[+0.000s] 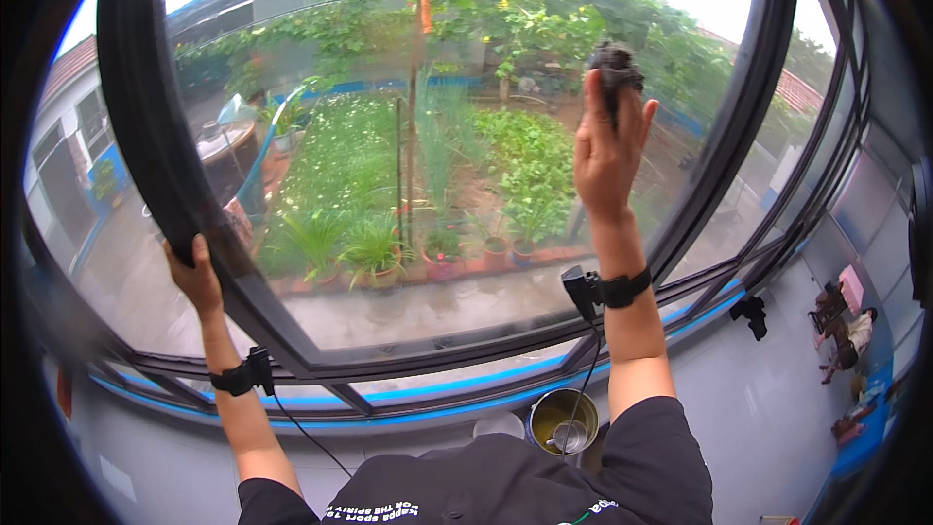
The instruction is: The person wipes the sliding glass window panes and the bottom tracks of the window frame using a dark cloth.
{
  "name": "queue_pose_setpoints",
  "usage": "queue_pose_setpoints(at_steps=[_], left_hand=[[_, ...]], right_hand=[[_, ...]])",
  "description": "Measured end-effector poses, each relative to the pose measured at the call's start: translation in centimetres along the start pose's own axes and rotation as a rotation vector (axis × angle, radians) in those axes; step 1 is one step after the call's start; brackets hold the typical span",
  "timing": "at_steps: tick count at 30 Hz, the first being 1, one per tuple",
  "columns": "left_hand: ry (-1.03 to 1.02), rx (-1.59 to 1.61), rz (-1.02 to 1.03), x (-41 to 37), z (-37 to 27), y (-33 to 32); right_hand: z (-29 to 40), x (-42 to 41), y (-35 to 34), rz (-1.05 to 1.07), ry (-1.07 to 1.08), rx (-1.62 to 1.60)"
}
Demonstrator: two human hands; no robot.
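My right hand (612,142) is raised at the upper right of a large window pane (466,182), fingers pointing up, pressing a dark, crumpled cloth or pad (618,69) to the glass. Lower on the left, my left hand (195,273) grips the dark frame of the window sash (219,233), its thumb on the inner side. Both wrists carry black strapped devices with cables. The pane looks hazy and smeared in places, and a garden with potted plants shows through it.
Below the window, a bucket (563,419) holding yellowish liquid and a metal ladle stands on the floor beside a pale round lid or basin (499,424). A blue-edged sill (466,379) runs under the frames. At the far right, people sit near a blue surface (867,423).
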State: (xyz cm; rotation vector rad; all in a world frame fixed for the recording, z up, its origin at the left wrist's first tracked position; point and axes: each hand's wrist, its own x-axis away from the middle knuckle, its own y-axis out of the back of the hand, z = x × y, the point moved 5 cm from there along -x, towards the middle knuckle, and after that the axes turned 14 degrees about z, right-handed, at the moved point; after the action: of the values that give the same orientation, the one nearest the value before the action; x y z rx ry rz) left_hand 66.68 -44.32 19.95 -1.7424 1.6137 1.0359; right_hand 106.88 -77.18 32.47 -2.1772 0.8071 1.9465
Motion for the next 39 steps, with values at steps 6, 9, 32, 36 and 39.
queue_pose_setpoints(at_steps=[6, 9, 32, 36, 39], left_hand=[[-0.018, -0.067, -0.022, 0.0, 0.1, 0.2], [-0.046, -0.095, -0.035, -0.1, -0.6, 0.3], [-0.019, 0.171, 0.061, 0.2, -1.6, -0.4], [-0.013, 0.167, 0.089, 0.2, -1.7, -0.1], [-0.027, 0.22, 0.102, 0.0, -1.6, -0.5]], right_hand=[[-13.2, 2.6, 2.2, -0.142, -0.201, 0.05], [-17.2, 4.7, 2.6, -0.217, -0.232, 0.119], [18.6, -0.5, -3.8, -0.094, -0.115, -0.405], [28.8, -0.5, -6.1, -0.019, 0.029, -0.503], [34.7, -0.6, -6.7, 0.053, 0.157, -0.59]])
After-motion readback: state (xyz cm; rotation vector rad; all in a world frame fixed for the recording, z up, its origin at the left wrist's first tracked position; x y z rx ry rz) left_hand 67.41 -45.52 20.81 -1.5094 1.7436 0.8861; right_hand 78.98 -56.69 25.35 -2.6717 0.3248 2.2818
